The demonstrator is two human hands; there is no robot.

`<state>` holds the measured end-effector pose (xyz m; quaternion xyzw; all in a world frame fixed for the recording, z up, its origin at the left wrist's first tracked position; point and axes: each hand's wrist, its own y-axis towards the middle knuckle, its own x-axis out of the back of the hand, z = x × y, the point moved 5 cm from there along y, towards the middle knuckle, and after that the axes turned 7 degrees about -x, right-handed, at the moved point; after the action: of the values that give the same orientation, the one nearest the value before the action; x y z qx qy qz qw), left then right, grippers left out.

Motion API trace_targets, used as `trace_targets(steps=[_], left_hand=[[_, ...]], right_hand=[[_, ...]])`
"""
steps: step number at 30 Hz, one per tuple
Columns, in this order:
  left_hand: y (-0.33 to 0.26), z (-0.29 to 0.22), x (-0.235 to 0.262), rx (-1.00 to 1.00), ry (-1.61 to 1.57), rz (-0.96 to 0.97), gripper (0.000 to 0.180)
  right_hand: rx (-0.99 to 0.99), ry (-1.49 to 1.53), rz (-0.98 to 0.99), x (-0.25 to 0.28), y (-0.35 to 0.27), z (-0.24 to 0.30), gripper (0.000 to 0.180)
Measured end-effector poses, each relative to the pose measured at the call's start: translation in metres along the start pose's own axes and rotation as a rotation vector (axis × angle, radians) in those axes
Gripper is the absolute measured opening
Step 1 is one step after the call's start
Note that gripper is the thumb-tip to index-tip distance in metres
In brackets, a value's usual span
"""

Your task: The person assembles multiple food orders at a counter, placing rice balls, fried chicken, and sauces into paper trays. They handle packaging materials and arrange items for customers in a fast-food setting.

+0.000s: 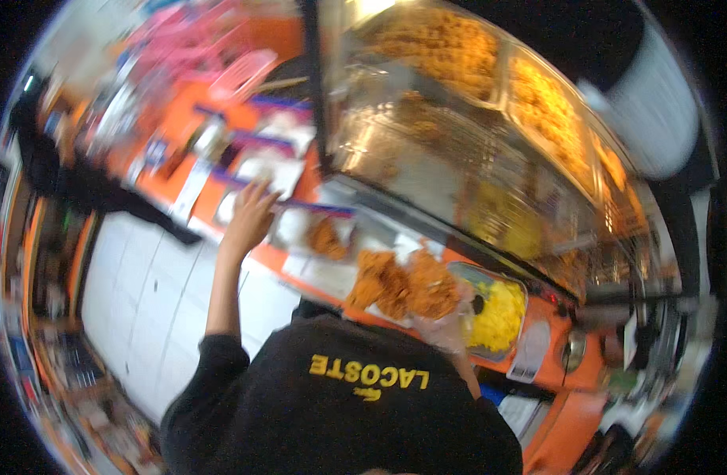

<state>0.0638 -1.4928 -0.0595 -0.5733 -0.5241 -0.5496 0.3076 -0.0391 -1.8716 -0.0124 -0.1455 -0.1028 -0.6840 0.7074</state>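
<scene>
My left hand (255, 212) reaches over the orange counter, palm down, its fingers apart and nothing visible in them. It is nearest to white portions, perhaps rice, on papers with purple-blue edges (288, 150); blur hides whether it touches them. Just right of it, a white mound (292, 227) sits beside a piece of fried chicken (327, 239). My right hand (445, 331), covered in clear plastic, grips a large piece of fried chicken (433, 283). More fried chicken (378, 283) lies immediately left of that. Beside my right hand stands a metal tray (523, 321) of shredded yellow food.
A glass display case (450, 150) with trays of golden fried food (434, 47) rises behind the counter. Pink plastic baskets (244, 75) stand far left. Another person's dark sleeve (102, 198) extends in from the left. White floor tiles (157, 293) show below the counter.
</scene>
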Motion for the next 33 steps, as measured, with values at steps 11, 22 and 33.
trace_targets(steps=[11,22,33], left_hand=[[-0.015,0.038,0.014,-0.232,0.014,0.109,0.040],[-0.015,0.044,0.009,-0.352,-0.242,0.052,0.051],[-0.003,0.060,0.005,-0.481,-0.290,0.043,0.045]], right_hand=[[-0.070,0.479,0.447,-0.212,0.162,0.186,0.053],[-0.013,-0.562,0.525,-0.337,0.273,0.066,0.033],[0.304,-1.389,0.818,-0.382,0.235,0.089,0.071]])
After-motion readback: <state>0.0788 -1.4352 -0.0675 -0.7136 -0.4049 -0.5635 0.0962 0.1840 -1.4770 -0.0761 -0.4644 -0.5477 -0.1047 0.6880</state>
